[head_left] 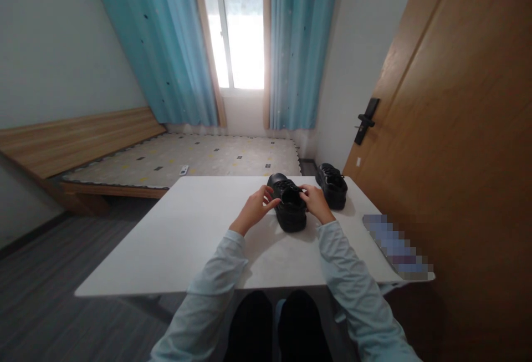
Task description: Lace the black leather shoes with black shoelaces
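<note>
A black lace-up shoe [290, 218] stands on the white table [199, 229], its toe pointing away from me and its opening facing up. My left hand [256, 207] is at the shoe's left side, thumb and fingers apart, with the thumb tip close to the collar. On the other side, my right hand [315, 202] has its thumb and fingertips closed on the collar edge near the laces. Whether a lace end is between those fingertips is too small to tell. A second black shoe [336, 191] stands farther right, beyond my right hand.
A blurred-out flat object [397, 248] lies along the table's right edge. Beyond the table is a bed [216, 154] with a small white remote [184, 170] on it. A wooden door [453, 129] stands close on the right. Blue curtains [174, 46] flank the window.
</note>
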A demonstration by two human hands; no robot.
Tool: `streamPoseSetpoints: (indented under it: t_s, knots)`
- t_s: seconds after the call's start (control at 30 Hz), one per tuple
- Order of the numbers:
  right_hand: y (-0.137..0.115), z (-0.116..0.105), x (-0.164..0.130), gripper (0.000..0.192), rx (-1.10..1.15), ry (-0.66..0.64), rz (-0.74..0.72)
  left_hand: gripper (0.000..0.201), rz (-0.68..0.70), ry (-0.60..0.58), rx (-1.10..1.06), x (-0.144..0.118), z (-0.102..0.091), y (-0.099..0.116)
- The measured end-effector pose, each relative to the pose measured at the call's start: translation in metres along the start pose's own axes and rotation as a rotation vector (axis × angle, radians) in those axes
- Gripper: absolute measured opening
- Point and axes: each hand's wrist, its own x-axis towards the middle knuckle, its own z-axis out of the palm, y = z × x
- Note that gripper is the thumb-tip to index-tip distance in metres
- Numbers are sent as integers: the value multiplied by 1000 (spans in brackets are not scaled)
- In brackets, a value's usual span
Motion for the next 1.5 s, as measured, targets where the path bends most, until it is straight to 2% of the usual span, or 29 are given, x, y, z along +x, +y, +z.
streamPoseSetpoints:
  t_s: [0.2,0.37,0.53,0.63,0.73,0.8,0.87,0.93,1.0,1.13,1.33,1.5]
  knots:
    - [24,-12,10,29,-40,111,44,22,10,-116,92,-2,1,-5]
    - [35,-15,13,29,-170,225,90,16,15,-135,190,-3,0,-10]
    - [34,-17,11,26,-243,289,110,14,12,-130,252,-2,-1,-14]
    - [27,-22,7,24,-258,386,107,14,-8,-140,297,-3,-2,-16]
    - [15,-26,1,27,-241,472,-7,14,-21,-151,330,-4,-4,-15]
    - [7,-27,-4,27,-247,411,-157,13,-21,-153,344,-4,-6,-15]
    - [2,-26,-8,28,-281,267,-278,13,-21,-154,345,-5,-7,-15]
    - [-1,-23,-10,32,-326,127,-317,13,-29,-150,349,-5,-7,-15]
    - [-2,-20,-12,38,-397,53,-292,13,-39,-146,358,-5,-8,-15]
    - [-1,-19,-12,34,-518,73,-214,13,-41,-140,381,-5,-7,-16]
    - [1,-19,-12,25,-539,183,-213,13,-33,-137,403,-4,-6,-20]
    - [8,-17,-9,25,-556,218,-201,13,-16,-122,404,-2,-3,-26]
